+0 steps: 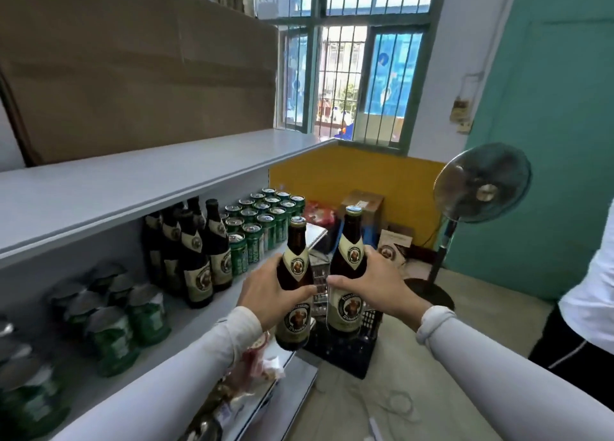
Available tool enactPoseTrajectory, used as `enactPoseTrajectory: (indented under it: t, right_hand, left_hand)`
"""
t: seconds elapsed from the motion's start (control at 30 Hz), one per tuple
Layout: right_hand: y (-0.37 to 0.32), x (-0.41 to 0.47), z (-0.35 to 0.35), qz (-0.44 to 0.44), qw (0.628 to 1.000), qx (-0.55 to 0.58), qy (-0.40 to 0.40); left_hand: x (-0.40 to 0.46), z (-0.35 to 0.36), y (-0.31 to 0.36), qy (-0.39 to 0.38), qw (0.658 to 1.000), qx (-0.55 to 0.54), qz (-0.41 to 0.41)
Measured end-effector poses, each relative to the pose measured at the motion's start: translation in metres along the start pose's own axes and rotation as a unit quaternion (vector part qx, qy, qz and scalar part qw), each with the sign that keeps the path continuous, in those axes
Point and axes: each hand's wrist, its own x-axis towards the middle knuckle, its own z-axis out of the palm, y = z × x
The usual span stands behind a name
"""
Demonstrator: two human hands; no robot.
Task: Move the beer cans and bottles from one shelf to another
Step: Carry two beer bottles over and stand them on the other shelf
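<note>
My left hand (pixel 269 291) grips a brown beer bottle (pixel 295 314) with a cream label, upright in the air in front of the shelving. My right hand (pixel 375 282) grips a second brown beer bottle (pixel 347 261) beside it, also upright. Both bottles hang just off the front edge of the middle shelf (pixel 186 321). On that shelf stand several more brown bottles (pixel 196 257), a block of green cans (pixel 262 221) behind them, and more green cans (pixel 113 321) at the left. The white top shelf (pixel 139 178) above is bare.
A dark plastic crate (pixel 349 351) sits on the floor below the bottles. A standing fan (pixel 478 191) is at the right, with cardboard boxes (pixel 362 204) against the yellow wall. Another person in a white top (pixel 594 294) stands at the right edge. Packets lie on the lower shelf (pixel 252 370).
</note>
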Motion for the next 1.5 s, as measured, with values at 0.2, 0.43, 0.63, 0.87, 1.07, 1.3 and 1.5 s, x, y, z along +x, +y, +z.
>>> enactPoseTrajectory:
  t: [0.2,0.43,0.63,0.87,1.07,1.3,1.5]
  right_hand:
    - [0.029,0.093,0.047,-0.083,0.991,0.029,-0.104]
    - [0.014,0.176,0.094,-0.199,0.94,0.072,-0.266]
    - [-0.007,0.2,0.135,-0.256,0.902,0.099,-0.332]
    - [-0.015,0.211,0.174,-0.262,0.896,0.101,-0.343]
    - [-0.01,0.216,0.197,-0.216,0.908,0.111,-0.34]
    - [-0.015,0.224,0.207,-0.238,0.888,0.119,-0.374]
    - [-0.014,0.237,0.203,-0.284,0.853,0.097,-0.427]
  left_hand:
    - [0.033,0.025,-0.04,0.065,0.993,0.03,-0.098]
    - [0.047,0.021,-0.052,0.211,0.947,0.08,-0.228]
    - [0.036,0.008,-0.061,0.299,0.895,0.093,-0.318]
    - [0.045,0.002,-0.083,0.318,0.873,0.114,-0.352]
    - [0.063,0.008,-0.099,0.282,0.889,0.113,-0.342]
    - [0.077,0.006,-0.094,0.31,0.9,0.113,-0.283]
    - [0.068,0.001,-0.105,0.297,0.886,0.121,-0.336]
